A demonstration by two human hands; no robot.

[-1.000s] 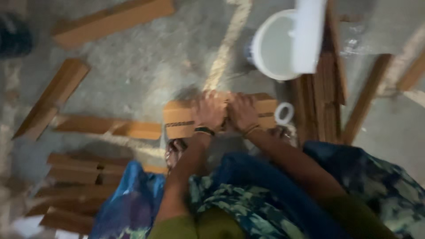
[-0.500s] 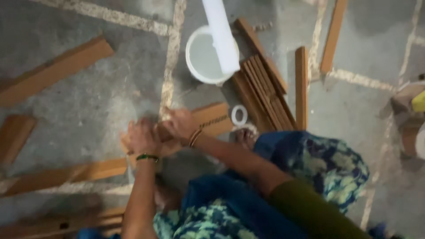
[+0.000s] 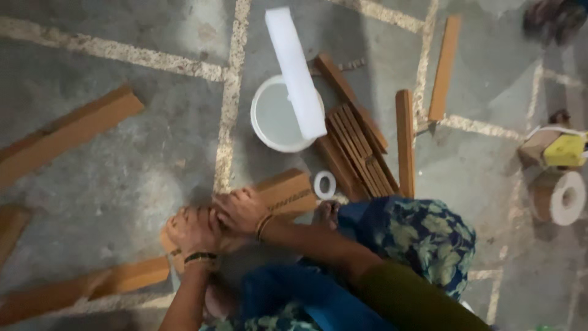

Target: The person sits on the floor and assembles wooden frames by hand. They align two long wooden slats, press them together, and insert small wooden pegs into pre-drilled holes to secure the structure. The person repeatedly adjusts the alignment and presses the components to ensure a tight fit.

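My fingers are curled down, both hands gripping the flat brown cardboard strip (image 3: 285, 193) on the grey stone floor (image 3: 122, 165): left hand (image 3: 193, 230) at its near end, right hand (image 3: 242, 211) beside it, pressing a fold; next, I judge, firm even pressure.

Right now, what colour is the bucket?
White; the bucket shows in the head view, with a white strip lying across its rim.
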